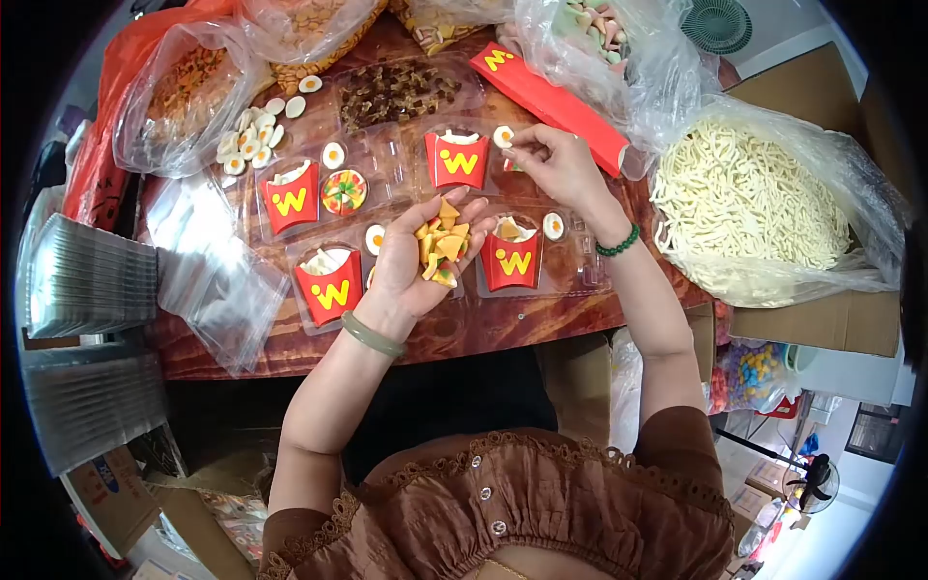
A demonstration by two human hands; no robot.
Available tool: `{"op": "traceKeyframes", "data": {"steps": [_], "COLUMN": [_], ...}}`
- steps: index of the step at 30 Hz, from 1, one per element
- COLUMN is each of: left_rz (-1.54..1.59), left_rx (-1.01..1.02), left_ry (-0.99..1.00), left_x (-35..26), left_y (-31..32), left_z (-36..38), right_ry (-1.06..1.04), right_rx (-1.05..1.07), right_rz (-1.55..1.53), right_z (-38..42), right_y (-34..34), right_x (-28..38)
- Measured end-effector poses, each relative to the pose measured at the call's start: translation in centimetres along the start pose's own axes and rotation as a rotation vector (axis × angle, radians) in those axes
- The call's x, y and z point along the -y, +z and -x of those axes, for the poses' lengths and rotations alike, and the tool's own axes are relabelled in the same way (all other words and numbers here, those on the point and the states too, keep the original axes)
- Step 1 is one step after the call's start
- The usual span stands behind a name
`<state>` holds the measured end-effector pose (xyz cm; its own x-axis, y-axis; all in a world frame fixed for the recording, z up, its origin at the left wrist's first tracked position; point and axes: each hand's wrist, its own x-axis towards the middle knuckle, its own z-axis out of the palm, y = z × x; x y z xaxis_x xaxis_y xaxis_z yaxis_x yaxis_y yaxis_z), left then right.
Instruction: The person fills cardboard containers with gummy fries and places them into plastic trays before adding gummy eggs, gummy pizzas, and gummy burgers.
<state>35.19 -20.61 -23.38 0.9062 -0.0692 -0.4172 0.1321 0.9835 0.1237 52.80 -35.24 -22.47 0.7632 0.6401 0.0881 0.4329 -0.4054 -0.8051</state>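
My left hand (398,261) is palm up and cupped around a small heap of yellow-orange, wedge-like gummy pieces (445,246). My right hand (561,172) has its thumb and fingertips pinched together beside a fried-egg candy (504,136); whatever is between them is too small to make out. Close by stands a red fries box (457,161) with a yellow mark and pale sticks in it. Below the right hand, another red fries box (510,259) has a yellow piece on its sticks and a fried-egg candy (553,226) to its right. A clear tray (391,159) lies behind the left hand.
Two more fries boxes (290,198) (329,288) and a round pizza candy (344,191) sit at the left. Loose egg candies (253,140), brown candies (398,92) and stacked red cartons (551,106) lie farther back. A bagged box of pale sticks (749,198) stands right; stacked clear trays (92,275), left.
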Motion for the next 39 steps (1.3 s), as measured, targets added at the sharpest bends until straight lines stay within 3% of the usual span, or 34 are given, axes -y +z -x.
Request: {"op": "traceKeyframes", "data": {"steps": [3,16,19,21,22,26,28,32,35,37,38,39], "left_rz": [-0.003,0.016,0.009,0.017,0.023,0.029,0.027,0.022,0.019,0.02,0.022,0.021], "left_rx": [-0.021,-0.111,-0.122,-0.116,-0.108,-0.118,-0.115,-0.101,-0.099,-0.086,-0.086,-0.094], "left_ry": [0.028,0.115,0.123,0.12,0.116,0.114,0.117,0.11,0.111,0.099,0.1,0.1], "left_x": [-0.6,-1.3,-1.3,-1.3,-1.3,-1.1,-1.1,-1.1,-1.0,-1.1,-1.1,-1.1], "left_y": [0.1,0.4,0.6,0.5,0.4,0.4,0.4,0.3,0.4,0.2,0.2,0.3], "left_z": [-0.3,-2.7,-2.6,-2.6,-2.6,-2.6,-2.6,-2.5,-2.4,-2.5,-2.5,-2.5], "right_ry": [-0.089,0.012,-0.075,-0.363,-0.278,-0.32,-0.48,-0.557,-0.485,-0.132,-0.132,0.047], "right_rx": [0.028,-0.102,-0.082,0.243,0.38,0.436,0.382,0.354,0.302,0.29,0.292,0.268], "right_rz": [0.188,0.31,0.227,0.215,0.204,0.367,0.514,0.575,0.514,0.135,0.135,-0.041], "right_z": [0.4,0.5,1.5,2.8,3.6,4.8,4.8,5.1,5.1,4.9,4.6,4.0], "right_y": [0.0,1.6,0.1,-1.4,-1.8,-1.5,-1.0,-0.6,-0.9,-1.2,-1.2,-1.0], "right_x": [-1.4,-1.2,0.0,0.6,0.9,1.0,0.8,1.0,0.8,1.4,1.3,0.9]}}
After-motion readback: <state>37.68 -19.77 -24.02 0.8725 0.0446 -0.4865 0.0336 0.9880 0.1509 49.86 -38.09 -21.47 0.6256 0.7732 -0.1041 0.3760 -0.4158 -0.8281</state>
